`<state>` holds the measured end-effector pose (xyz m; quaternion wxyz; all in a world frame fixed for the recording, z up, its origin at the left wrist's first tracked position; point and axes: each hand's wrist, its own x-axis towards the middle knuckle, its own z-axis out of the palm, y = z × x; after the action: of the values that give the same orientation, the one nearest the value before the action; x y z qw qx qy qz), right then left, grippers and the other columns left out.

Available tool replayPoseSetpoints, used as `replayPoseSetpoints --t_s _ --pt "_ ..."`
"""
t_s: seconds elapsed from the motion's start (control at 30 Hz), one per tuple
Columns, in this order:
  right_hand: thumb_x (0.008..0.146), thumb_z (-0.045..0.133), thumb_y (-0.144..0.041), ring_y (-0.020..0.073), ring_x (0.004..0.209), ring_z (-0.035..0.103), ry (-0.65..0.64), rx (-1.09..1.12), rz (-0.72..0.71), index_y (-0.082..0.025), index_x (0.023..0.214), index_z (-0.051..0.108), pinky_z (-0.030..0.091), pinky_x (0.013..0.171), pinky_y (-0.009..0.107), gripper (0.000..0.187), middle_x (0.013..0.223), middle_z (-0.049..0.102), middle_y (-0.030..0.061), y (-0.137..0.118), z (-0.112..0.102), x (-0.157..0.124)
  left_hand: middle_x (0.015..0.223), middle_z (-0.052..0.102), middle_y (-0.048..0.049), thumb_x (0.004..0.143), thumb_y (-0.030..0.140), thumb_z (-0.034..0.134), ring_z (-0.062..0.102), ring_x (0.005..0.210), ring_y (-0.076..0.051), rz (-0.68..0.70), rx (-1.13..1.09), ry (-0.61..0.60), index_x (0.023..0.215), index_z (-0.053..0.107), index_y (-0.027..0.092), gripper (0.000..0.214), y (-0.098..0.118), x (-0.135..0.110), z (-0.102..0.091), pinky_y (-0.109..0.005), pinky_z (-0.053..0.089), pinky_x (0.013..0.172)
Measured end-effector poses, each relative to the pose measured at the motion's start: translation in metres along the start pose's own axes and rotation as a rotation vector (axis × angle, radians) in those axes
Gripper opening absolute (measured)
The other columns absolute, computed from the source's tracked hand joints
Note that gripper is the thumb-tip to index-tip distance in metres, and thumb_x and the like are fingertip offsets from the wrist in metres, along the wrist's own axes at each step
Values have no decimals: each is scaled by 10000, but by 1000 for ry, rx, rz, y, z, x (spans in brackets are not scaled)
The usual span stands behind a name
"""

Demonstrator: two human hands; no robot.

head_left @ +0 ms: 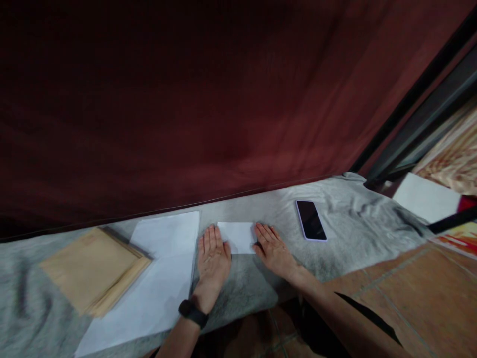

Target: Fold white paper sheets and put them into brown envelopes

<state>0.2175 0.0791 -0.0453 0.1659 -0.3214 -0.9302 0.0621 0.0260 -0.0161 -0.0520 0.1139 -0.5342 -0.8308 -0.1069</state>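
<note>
A small white rectangle of paper (237,237) lies flat on the grey cloth. At its left edge rests my left hand (213,256), fingers stretched out and side by side, with a dark band on the wrist. My right hand (274,249) lies at the opposite edge, fingers extended and the thumb apart, the fingertips at the paper's right side. Neither hand grips anything. Left of my left hand is a stack of larger white sheets (164,278). Brown paper envelopes (93,266) are piled partly on top of those sheets.
A phone in a light purple case (312,221) lies right of my right hand. The grey cloth (357,223) covers the long narrow surface and is rumpled toward its right end. Behind rises a dark red curtain-like sheet (223,124). Tiled floor (417,298) shows at the lower right.
</note>
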Motion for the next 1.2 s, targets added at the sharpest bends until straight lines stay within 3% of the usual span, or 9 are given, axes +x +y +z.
replayPoseSetpoints --t_s 0.17,0.27,0.47,0.63,0.77,0.93,1.07,1.2 --pt "1048 410 -339 213 1471 356 -59 97 -154 -187 1558 354 271 1229 450 535 1594 387 75 -11 -4 -5 1612 366 -104 1009 271 291 242 1524 -221 261 -112 -20 1553 311 124 563 19 -17 -4 -457 274 1243" --pt "1046 427 -345 217 1464 371 -71 102 -173 -199 1562 344 270 1227 466 543 1585 402 78 -12 0 -10 1613 359 -109 1016 275 289 247 1521 -209 311 -120 -63 1563 279 123 568 21 -25 -3 -447 296 1236" --pt "1049 401 -339 242 1468 362 -67 69 -121 -169 1550 372 273 1218 487 530 1589 391 105 3 0 -13 1616 327 -158 1019 390 334 259 1517 -246 216 -65 -77 1552 307 102 606 9 -28 -6 -466 296 1229" --pt "1045 381 -339 263 1466 361 -60 101 -39 -138 1499 454 296 1201 490 502 1557 447 128 15 2 -4 1610 318 -197 988 532 384 286 1505 -304 105 -1 -102 1527 354 64 714 12 -30 -16 -492 275 1230" --pt "1025 377 -318 266 1435 408 -19 150 61 -109 1486 460 351 1162 480 513 1524 484 158 20 8 10 1609 313 -203 994 505 385 275 1510 -306 104 13 -117 1520 357 41 702 18 -31 -20 -494 238 1243" --pt "1011 392 -321 256 1401 447 13 182 72 -148 1502 436 357 1155 484 522 1497 517 143 18 19 27 1599 351 -177 995 476 382 285 1509 -275 111 -4 -93 1525 358 72 667 21 -30 -23 -488 223 1246" --pt "976 440 -289 298 1306 517 61 179 93 -150 1468 485 391 1116 508 514 1389 594 161 15 24 36 1598 345 -183 996 485 370 274 1513 -276 111 -5 -114 1523 359 57 678 22 -30 -25 -486 212 1250" --pt "907 494 -244 290 1069 627 115 305 168 -162 1347 605 500 982 441 461 1148 667 141 16 19 43 1600 340 -192 995 490 374 266 1515 -290 111 -17 -119 1518 366 47 685 23 -30 -24 -496 179 1259"
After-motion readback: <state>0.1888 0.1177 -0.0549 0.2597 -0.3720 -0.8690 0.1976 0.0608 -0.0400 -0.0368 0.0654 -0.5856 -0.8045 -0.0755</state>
